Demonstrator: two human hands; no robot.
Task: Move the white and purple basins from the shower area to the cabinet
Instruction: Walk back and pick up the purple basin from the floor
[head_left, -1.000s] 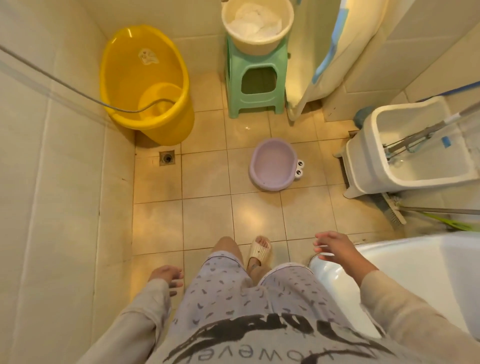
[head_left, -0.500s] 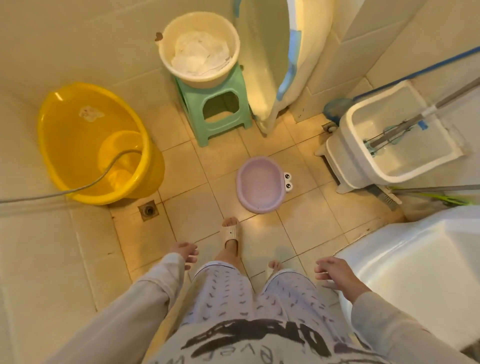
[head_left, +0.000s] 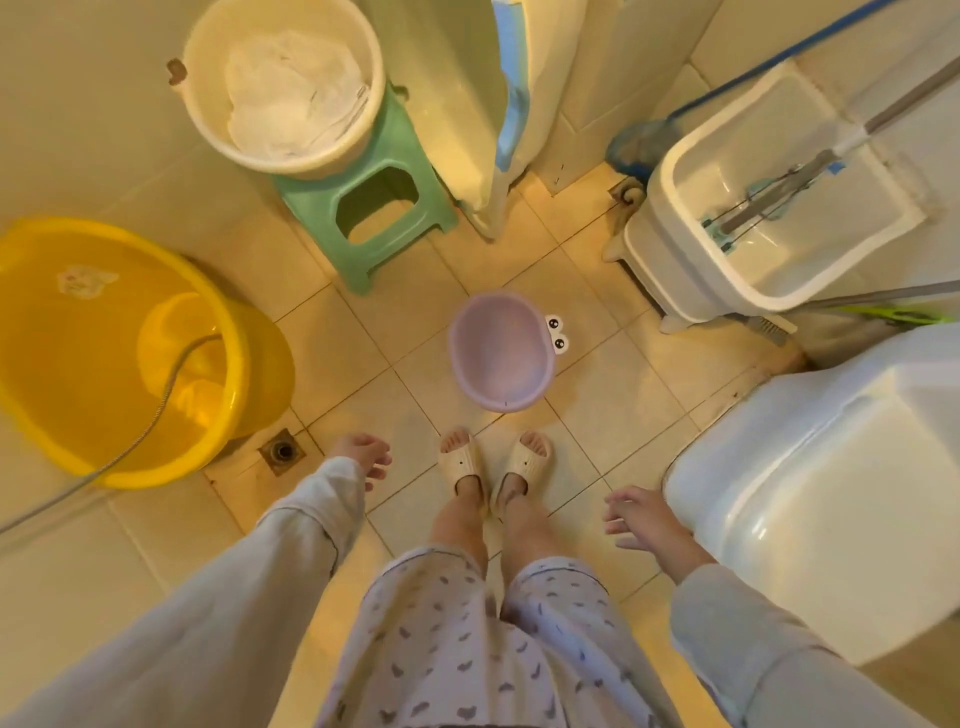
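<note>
A small purple basin (head_left: 501, 353) with cartoon eyes on its rim sits empty on the tiled floor just ahead of my slippered feet. Farther back, a white basin (head_left: 208, 119) holding white cloth rests on a green plastic stool (head_left: 400, 156). My left hand (head_left: 363, 457) hangs at my side with fingers loosely apart and holds nothing. My right hand (head_left: 641, 519) hangs low beside the toilet, fingers spread, also empty. Both hands are well short of either basin.
A large yellow tub (head_left: 78, 364) with a shower hose (head_left: 156, 415) in it stands at the left beside a floor drain (head_left: 283, 451). A white mop bucket (head_left: 691, 270) with a mop is at the right, a white toilet (head_left: 810, 499) at the lower right, and a hanging curtain (head_left: 478, 104) behind the stool.
I have stepped forward into the shower area, both feet now together close to the purple basin. The view has tilted down and both hands have stayed at my sides, empty.
</note>
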